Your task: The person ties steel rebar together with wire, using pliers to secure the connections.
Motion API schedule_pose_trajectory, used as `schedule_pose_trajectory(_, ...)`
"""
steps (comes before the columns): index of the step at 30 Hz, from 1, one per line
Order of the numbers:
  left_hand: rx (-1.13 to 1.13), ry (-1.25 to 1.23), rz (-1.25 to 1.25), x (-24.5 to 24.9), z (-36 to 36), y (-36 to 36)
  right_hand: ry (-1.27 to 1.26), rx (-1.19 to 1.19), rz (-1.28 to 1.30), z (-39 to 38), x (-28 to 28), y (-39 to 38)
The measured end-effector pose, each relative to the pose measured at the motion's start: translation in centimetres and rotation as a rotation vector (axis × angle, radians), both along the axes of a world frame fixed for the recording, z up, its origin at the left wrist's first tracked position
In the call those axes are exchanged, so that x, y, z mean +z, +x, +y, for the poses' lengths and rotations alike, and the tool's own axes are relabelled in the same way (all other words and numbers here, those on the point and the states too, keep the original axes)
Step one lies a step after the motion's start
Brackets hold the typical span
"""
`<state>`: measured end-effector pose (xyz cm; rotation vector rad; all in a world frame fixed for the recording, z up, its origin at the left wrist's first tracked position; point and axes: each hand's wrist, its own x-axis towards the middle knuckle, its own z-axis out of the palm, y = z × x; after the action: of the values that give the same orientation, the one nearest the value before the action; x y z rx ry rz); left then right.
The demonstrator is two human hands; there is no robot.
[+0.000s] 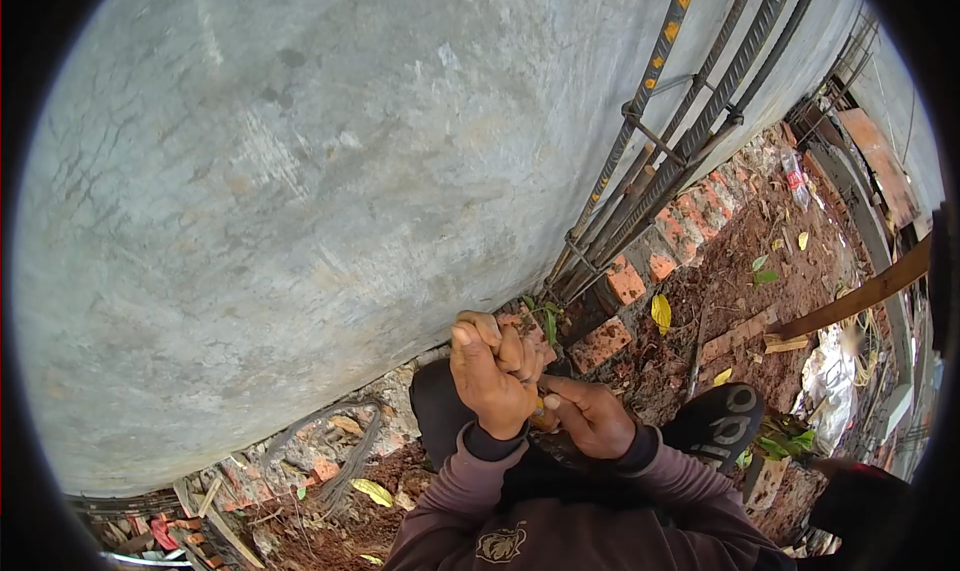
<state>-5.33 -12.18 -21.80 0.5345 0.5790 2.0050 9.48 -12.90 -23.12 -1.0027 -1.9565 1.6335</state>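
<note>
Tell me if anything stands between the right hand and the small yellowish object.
Nothing visible does: the right hand is right up at the yellowish object, with the left hand close beside it. Much of the object is hidden.

Reddish-brown soil (738, 263) spreads across the right and lower left of the frame, bearing a yellow leaf (661, 314) right of centre, a crumpled white sheet (832, 386) at far right, and grey wire (353, 461) at lower left.

Yellowish object (545, 414) mostly covered by left hand (492, 379) and right hand (597, 418); kind unclear. Inside of left fist hidden. Steel bars (662, 51) run off top edge. Sweatshirt (620, 531) cut by bottom edge. Bottle (796, 183) label too small to read.
</note>
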Motion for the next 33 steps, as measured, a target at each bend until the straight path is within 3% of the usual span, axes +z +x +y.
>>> schedule_pose_trajectory(4,-0.186,-0.183,-0.102,-2.2,1.5,-0.5,0.513,-0.169,-0.016,0.3,-2.7,0.6)
schedule_pose_trajectory(7,-0.261,-0.262,-0.108,-4.1,2.9,0.7,0.386,-0.243,-0.119,0.4,-3.6,1.8)
schedule_pose_trajectory(10,-0.422,-0.28,-0.088,-5.7,4.1,1.5,-0.34,-0.388,-0.008,0.7,-1.5,0.8)
schedule_pose_trajectory(11,-0.481,-0.254,-0.082,-6.1,4.5,1.7,-0.431,-0.418,0.017,1.1,-1.4,0.5)
schedule_pose_trajectory(13,-0.58,-0.173,-0.122,-7.8,5.8,1.5,-0.097,-0.447,-0.034,1.4,-2.6,0.5)
schedule_pose_trajectory(17,-0.582,-0.329,0.062,-8.2,7.3,1.5,0.354,-0.542,-0.204,1.1,-4.5,-0.9)
schedule_pose_trajectory(21,-0.422,-0.288,0.371,-9.7,8.7,1.5,0.406,-0.592,-0.176,0.9,-5.2,-2.5)
schedule_pose_trajectory(24,-0.342,-0.251,0.657,-9.0,9.9,0.3,0.086,-0.708,0.056,1.5,-5.8,-3.5)
schedule_pose_trajectory(28,-0.115,-0.231,1.137,-12.4,11.4,-1.2,0.051,-0.769,0.087,1.2,-5.7,-3.7)
schedule_pose_trajectory(29,-0.165,-0.289,1.174,-12.2,11.1,-1.1,0.06,-0.786,0.108,1.2,-5.2,-3.9)
schedule_pose_trajectory(32,0.018,-0.185,1.158,-13.5,11.2,0.1,0.023,-0.817,0.165,1.0,-3.6,-4.7)
schedule_pose_trajectory(33,-0.105,-0.205,1.08,-13.5,11.4,-0.1,-0.019,-0.815,0.182,1.3,-2.8,-4.8)
